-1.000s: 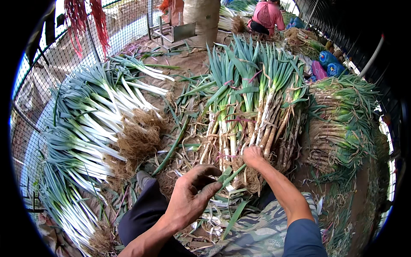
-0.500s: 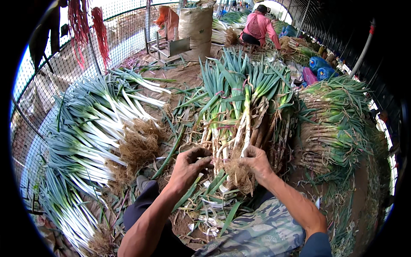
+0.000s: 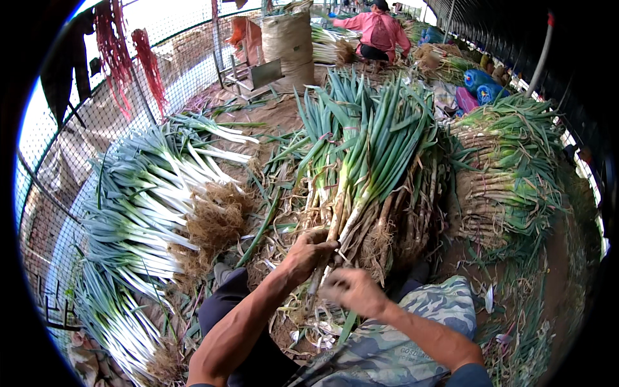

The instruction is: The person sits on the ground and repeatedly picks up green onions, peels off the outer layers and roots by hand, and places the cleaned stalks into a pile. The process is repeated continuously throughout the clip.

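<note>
Head view: here's the left hand, fingers closed round a soil-browned leek stalk just at the near edge of the middle heap, our landmark! The stalk slants, green leaves leaning away over that heap, lower end toward the wearer. And the right hand, a blur at the near side of the heap, close by the stalk's lower end; whether it grips anything, I can't tell! Left of the heap, white-stemmed leeks fan out, roots facing it. Right of it, a stack of unpeeled leeks. Nearer the wearer, camouflage cloth; beyond the heap, a person in pink and a pale sack.
</note>
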A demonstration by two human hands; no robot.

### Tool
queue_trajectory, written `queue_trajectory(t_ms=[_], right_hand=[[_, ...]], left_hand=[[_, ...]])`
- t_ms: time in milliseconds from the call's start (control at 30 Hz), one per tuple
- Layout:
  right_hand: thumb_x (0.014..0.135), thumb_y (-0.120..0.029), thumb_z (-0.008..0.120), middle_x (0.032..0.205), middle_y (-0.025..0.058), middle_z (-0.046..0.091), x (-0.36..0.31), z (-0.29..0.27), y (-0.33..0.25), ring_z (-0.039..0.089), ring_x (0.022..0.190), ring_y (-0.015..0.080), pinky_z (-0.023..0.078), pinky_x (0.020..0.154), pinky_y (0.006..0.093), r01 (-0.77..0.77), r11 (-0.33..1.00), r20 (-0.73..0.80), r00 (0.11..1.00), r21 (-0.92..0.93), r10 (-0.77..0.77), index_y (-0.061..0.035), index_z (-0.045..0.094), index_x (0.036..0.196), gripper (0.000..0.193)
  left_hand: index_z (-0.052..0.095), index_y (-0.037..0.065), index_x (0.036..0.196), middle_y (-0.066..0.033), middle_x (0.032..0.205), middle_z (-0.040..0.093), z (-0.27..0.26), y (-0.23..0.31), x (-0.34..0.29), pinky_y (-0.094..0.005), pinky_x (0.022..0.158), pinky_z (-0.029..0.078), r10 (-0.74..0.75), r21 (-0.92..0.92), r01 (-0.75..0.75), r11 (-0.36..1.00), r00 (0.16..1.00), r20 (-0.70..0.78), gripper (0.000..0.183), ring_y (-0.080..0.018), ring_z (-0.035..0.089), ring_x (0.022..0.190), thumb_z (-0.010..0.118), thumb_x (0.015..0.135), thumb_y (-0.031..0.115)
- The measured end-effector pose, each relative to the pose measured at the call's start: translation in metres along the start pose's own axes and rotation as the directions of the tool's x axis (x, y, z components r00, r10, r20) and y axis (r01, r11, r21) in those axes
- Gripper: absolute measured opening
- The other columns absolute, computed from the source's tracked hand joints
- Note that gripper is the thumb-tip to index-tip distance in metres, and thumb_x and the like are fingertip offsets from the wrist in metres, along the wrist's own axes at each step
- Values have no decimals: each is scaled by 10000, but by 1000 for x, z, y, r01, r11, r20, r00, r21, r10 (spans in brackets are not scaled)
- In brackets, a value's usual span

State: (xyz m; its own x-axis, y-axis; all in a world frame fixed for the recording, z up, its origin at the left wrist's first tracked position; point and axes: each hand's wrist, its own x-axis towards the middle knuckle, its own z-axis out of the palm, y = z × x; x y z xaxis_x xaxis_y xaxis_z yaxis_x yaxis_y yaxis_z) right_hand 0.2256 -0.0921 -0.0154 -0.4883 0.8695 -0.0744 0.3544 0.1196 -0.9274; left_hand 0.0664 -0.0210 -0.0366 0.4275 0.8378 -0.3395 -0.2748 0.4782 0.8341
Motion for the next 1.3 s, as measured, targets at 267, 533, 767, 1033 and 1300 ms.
queue_trajectory(t_ms=[267, 533, 767, 1033, 1300], right_hand=[[921, -443, 545, 1054, 72, 590, 25, -72, 27, 584, 880, 146, 480, 765, 291, 87, 878, -364, 926, 470, 103, 18, 480, 1215, 551], [872, -326, 639, 860, 95, 660, 40, -72, 53, 583, 848, 184, 482, 711, 359, -69, 945, -558, 792, 320, 247, -36, 656, 976, 309], [916, -208, 584, 870, 96, 683, 38, -3, 38, 606, 698, 130, 497, 605, 263, 61, 917, -194, 981, 393, 18, 3, 631, 1109, 290], [876, -336, 651, 693, -21, 589, 42, -1, 34, 480, 641, 63, 385, 567, 246, 23, 814, -275, 946, 581, 170, -1, 689, 980, 353], [899, -354, 562, 585, 62, 585, 43, -11, 55, 507, 500, 127, 406, 472, 301, -164, 986, -417, 896, 4, 151, -21, 668, 827, 356]], left_hand=[[556, 23, 1131, -51, 945, 626, 21, -12, -33, -301, 802, 511, -50, 169, -6, 986, 944, 325, 355, -156, 621, 859, 691, 804, 40], [528, -10, 1201, -156, 1099, 623, 22, -20, -19, -339, 923, 485, 58, 592, -180, 786, 974, 219, 431, -216, 586, 1044, 695, 832, 135], [650, 13, 916, -53, 850, 673, 2, 9, -16, -291, 759, 489, 393, 153, -379, 913, 916, -76, 264, -136, 619, 801, 776, 763, 188], [655, 10, 838, -13, 782, 657, 2, 4, -19, -257, 657, 449, 453, 233, -414, 880, 880, -144, 203, -91, 572, 704, 780, 756, 148], [603, -6, 897, -66, 781, 642, 0, 16, -31, -309, 708, 519, 499, 217, -452, 866, 818, -288, 182, -176, 639, 708, 704, 816, 123]])
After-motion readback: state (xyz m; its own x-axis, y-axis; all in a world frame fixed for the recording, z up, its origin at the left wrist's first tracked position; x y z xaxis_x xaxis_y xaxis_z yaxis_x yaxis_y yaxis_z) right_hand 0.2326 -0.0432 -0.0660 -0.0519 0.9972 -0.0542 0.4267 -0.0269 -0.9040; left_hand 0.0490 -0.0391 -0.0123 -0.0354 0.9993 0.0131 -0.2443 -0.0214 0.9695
